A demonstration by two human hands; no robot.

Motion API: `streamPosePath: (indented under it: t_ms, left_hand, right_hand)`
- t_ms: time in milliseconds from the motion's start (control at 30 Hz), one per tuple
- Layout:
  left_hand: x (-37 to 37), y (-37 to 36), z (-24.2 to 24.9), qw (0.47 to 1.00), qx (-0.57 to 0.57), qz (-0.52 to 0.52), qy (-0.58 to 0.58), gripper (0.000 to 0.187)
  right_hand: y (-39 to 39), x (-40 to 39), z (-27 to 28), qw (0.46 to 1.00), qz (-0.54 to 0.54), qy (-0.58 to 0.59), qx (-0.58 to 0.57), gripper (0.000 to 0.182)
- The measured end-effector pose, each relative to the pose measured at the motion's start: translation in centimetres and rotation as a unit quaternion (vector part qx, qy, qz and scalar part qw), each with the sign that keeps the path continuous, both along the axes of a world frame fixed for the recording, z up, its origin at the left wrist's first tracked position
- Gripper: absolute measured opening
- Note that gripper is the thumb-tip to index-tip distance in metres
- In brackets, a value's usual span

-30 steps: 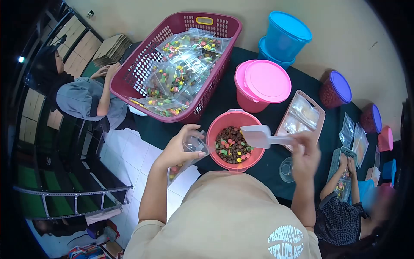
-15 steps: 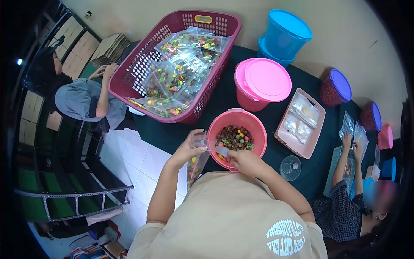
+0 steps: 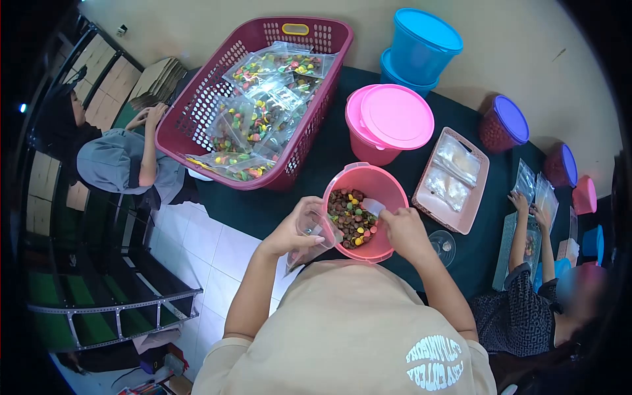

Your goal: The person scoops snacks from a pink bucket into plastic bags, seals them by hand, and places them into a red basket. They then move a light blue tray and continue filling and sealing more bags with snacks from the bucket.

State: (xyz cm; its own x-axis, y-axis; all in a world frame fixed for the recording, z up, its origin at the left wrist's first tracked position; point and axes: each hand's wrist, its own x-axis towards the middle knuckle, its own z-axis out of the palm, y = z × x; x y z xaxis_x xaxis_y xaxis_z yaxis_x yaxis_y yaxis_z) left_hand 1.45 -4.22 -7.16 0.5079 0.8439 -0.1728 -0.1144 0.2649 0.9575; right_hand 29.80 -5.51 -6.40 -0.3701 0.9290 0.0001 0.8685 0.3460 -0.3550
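Dark green covering spreads over the worktop (image 3: pixel 250 207), which backs onto a plain wall. The right hand (image 3: pixel 403 230) grips a scoop (image 3: pixel 374 207) by its handle, blade down inside the pink bucket (image 3: pixel 400 197), low enough, it seems, to reach the mixed brown, yellow, green and pink pieces (image 3: pixel 352 224). The left hand (image 3: pixel 296 227) grasps a clear bag (image 3: pixel 324 230), fingers and thumb around its mouth, apparently to keep it spread; it sits against the bucket's rim, likely so little spills between. Just beside the right wrist is a clear dish (image 3: pixel 447 247). Beyond the bucket stands a lidded pink tub (image 3: pixel 397 117); right of it, a shallow tray (image 3: pixel 464 220) keeps small packets (image 3: pixel 451 168) together. Farther left, a maroon basket (image 3: pixel 332 72) gathers filled bags (image 3: pixel 250 118), its tall sides probably stopping them sliding out.
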Motion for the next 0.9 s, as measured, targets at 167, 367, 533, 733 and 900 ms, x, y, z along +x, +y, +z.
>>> streamPosePath:
  t_ms: [167, 367, 533, 733, 900]
  left_hand:
    - [0.9, 0.2, 1.1, 0.993, 0.046, -0.019, 0.106, 0.085]
    - [1.3, 0.0, 1.0, 0.995, 0.035, -0.035, 0.089, 0.086]
    - [1.4, -0.3, 0.5, 0.992, 0.067, -0.069, 0.087, 0.085]
    - [1.2, -0.4, 0.8, 0.989, 0.069, -0.073, 0.105, 0.090]
    - [0.3, -0.5, 0.6, 0.990, 0.065, -0.063, 0.109, 0.090]
  right_hand:
    - [-2.4, 0.2, -1.2, 0.999, 0.015, 0.011, -0.047, 0.015]
    - [-3.9, 0.5, 1.0, 0.980, 0.026, 0.134, -0.148, 0.011]
    - [-4.1, -0.1, 1.2, 0.930, 0.000, 0.231, -0.285, 0.014]
    - [-4.2, -0.5, -1.8, 0.755, -0.130, 0.500, -0.403, 0.008]
    - [-3.5, 0.4, -1.2, 0.598, -0.177, 0.693, -0.361, 0.011]
